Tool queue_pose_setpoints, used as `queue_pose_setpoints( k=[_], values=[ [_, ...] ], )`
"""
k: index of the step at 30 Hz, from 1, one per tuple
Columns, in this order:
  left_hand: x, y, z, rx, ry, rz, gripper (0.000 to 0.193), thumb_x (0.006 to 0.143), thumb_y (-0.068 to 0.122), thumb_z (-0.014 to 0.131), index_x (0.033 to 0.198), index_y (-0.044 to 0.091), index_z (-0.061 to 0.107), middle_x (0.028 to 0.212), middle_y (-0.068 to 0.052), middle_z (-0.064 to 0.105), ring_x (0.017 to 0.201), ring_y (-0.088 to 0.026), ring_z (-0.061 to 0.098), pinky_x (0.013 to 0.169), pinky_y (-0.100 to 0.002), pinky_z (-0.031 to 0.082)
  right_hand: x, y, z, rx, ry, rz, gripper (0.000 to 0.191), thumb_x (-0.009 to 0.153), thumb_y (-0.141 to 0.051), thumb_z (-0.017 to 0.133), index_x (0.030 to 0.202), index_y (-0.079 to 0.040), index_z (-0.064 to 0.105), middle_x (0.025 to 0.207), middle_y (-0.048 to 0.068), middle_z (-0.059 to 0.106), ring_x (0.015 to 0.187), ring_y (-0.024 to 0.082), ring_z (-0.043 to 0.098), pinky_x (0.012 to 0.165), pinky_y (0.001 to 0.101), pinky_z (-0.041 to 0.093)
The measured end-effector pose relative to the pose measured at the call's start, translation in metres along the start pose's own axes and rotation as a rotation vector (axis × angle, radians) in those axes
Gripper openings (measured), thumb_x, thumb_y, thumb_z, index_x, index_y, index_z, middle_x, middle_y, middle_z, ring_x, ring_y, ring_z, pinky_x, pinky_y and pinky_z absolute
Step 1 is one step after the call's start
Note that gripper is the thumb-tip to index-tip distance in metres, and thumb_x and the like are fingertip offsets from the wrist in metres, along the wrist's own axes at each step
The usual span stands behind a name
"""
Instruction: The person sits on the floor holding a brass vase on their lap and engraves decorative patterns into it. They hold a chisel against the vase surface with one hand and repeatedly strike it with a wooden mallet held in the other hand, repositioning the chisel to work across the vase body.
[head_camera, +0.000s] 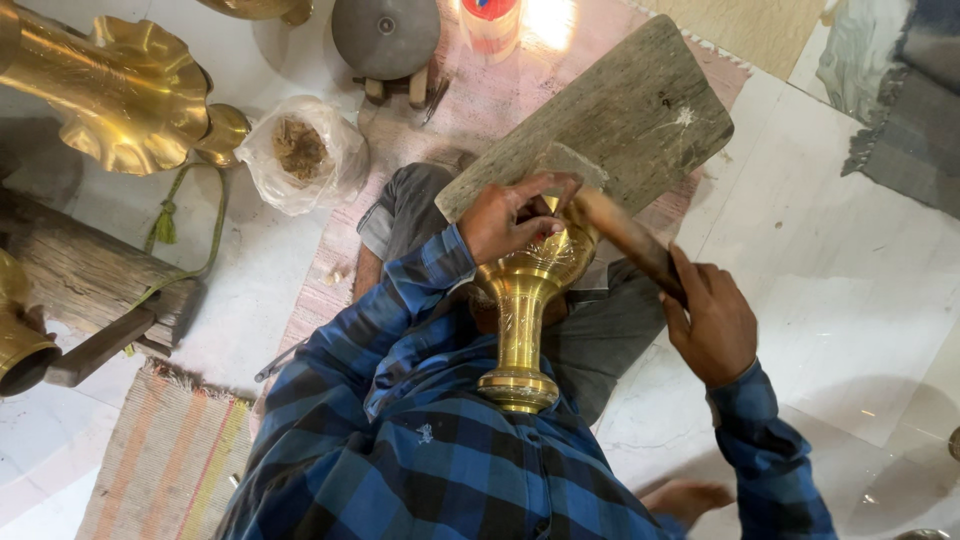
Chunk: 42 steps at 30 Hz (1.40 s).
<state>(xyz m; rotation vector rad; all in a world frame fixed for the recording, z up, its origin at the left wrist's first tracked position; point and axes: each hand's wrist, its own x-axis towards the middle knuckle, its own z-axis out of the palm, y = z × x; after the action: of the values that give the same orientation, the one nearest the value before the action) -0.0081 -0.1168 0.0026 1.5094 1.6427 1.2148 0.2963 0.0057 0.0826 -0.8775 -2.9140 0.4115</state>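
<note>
- The person's left hand (512, 215) was clamped around the bowl end of a brass vase (527, 300), pressing something small against it that could not be made out.
- The vase lay tilted across the lap, its foot toward the blue checked shirt (420, 440), its bowl against the near edge of a worn wooden board (620, 115).
- The right hand (712, 325) was closed around the handle of a wooden mallet (625, 235), whose head touched the vase's bowl.
- A clear plastic bag (300, 150) holding brown crumbly material sat on the white floor (850, 280), beside a fluted brass bowl (125, 95).
- A striped mat (165, 460) lay at the floor's lower left.
</note>
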Motion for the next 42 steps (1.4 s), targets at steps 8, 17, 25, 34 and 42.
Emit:
queue_pose_setpoints(
  k=[8, 17, 25, 34, 42],
  values=[
    [0.009, 0.001, -0.007, -0.071, -0.083, -0.069, 0.070, 0.091, 0.023, 0.081, 0.152, 0.013, 0.047, 0.090, -0.010, 0.079, 0.073, -0.016, 0.077, 0.071, -0.032, 0.064, 0.042, 0.014, -0.037, -0.114, -0.008, -0.048, 0.059, 0.090, -0.010, 0.073, 0.148, -0.013, 0.059, 0.108, 0.015, 0.067, 0.095, 0.032, 0.065, 0.080, 0.0451, 0.055],
    [0.014, 0.013, -0.014, -0.058, -0.143, -0.111, 0.069, 0.093, 0.020, 0.078, 0.154, 0.020, 0.045, 0.083, -0.007, 0.079, 0.067, -0.015, 0.074, 0.067, -0.032, 0.062, 0.084, 0.020, -0.071, 0.185, -0.048, -0.090, 0.068, 0.090, 0.005, 0.068, 0.155, -0.013, 0.056, 0.120, 0.015, 0.066, 0.109, 0.024, 0.064, 0.094, 0.0356, 0.054],
    [0.017, 0.005, -0.015, -0.101, -0.139, -0.043, 0.070, 0.092, 0.019, 0.081, 0.153, 0.020, 0.046, 0.080, -0.007, 0.077, 0.065, -0.015, 0.072, 0.064, -0.032, 0.058, 0.085, 0.021, -0.059, 0.076, 0.008, -0.114, 0.068, 0.087, 0.002, 0.074, 0.152, -0.012, 0.059, 0.116, 0.015, 0.066, 0.104, 0.030, 0.066, 0.092, 0.0385, 0.052],
    [0.020, 0.005, -0.017, -0.090, -0.161, -0.043, 0.073, 0.089, 0.016, 0.082, 0.154, 0.017, 0.048, 0.077, -0.008, 0.074, 0.064, -0.016, 0.069, 0.063, -0.033, 0.056, 0.080, 0.025, -0.040, 0.369, 0.061, -0.009, 0.067, 0.090, 0.002, 0.071, 0.154, -0.012, 0.057, 0.125, 0.014, 0.065, 0.114, 0.025, 0.062, 0.097, 0.0324, 0.051],
    [0.024, 0.008, -0.022, -0.103, -0.183, 0.021, 0.071, 0.093, 0.016, 0.080, 0.155, 0.018, 0.046, 0.078, -0.006, 0.075, 0.063, -0.014, 0.068, 0.063, -0.033, 0.056, 0.081, 0.021, -0.037, 0.867, 0.112, 0.174, 0.058, 0.098, 0.000, 0.070, 0.152, -0.013, 0.051, 0.119, 0.011, 0.066, 0.109, 0.015, 0.059, 0.093, 0.0265, 0.051]
  ],
)
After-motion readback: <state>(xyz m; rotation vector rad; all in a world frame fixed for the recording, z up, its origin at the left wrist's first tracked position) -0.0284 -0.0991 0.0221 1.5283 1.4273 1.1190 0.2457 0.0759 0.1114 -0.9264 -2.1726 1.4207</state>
